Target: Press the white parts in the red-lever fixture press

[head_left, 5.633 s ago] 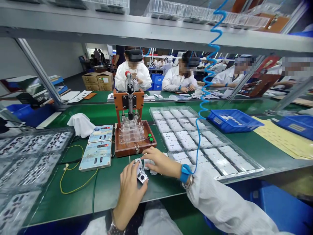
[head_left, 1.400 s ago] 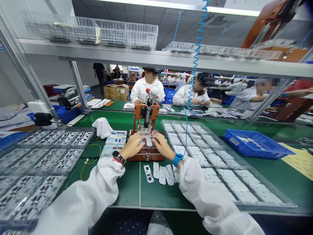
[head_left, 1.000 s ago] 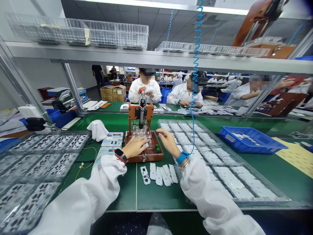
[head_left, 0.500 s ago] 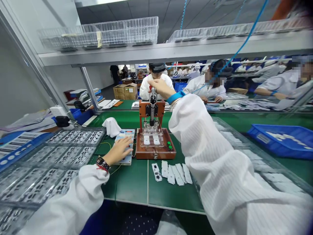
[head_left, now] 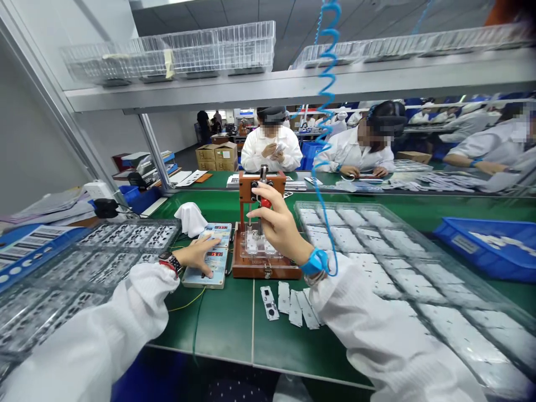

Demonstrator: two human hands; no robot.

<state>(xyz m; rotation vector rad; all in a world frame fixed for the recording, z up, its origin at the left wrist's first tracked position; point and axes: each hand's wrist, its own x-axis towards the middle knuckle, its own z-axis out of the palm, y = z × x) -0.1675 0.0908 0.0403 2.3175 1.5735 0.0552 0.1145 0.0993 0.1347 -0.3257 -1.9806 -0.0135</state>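
My right hand (head_left: 280,226) has its fingers loosely around the red knob (head_left: 265,202) of the lever on a brown press fixture (head_left: 267,271). The lever is down, and the hand hides part of the fixture's clear plate (head_left: 262,248). My left hand (head_left: 196,254) lies with spread fingers over two light-blue boxes with red digital displays (head_left: 215,254). Several white, thin rectangular parts (head_left: 295,307) lie on the green table in front of the fixture. The leftmost one (head_left: 269,303) shows dark components; my right sleeve covers some of the others.
Clear trays of white parts (head_left: 347,237) stand at right, and trays of dark-patterned parts (head_left: 125,234) at left. A blue bin (head_left: 486,245) sits far right. A coiled blue cord (head_left: 326,95) hangs near my right wrist. A white cloth (head_left: 190,219) lies behind the boxes. Co-workers sit opposite.
My right hand has come down with the red-knobbed lever from above the fixture to its front. My left hand has shifted slightly left on the boxes, whose lit displays now show.
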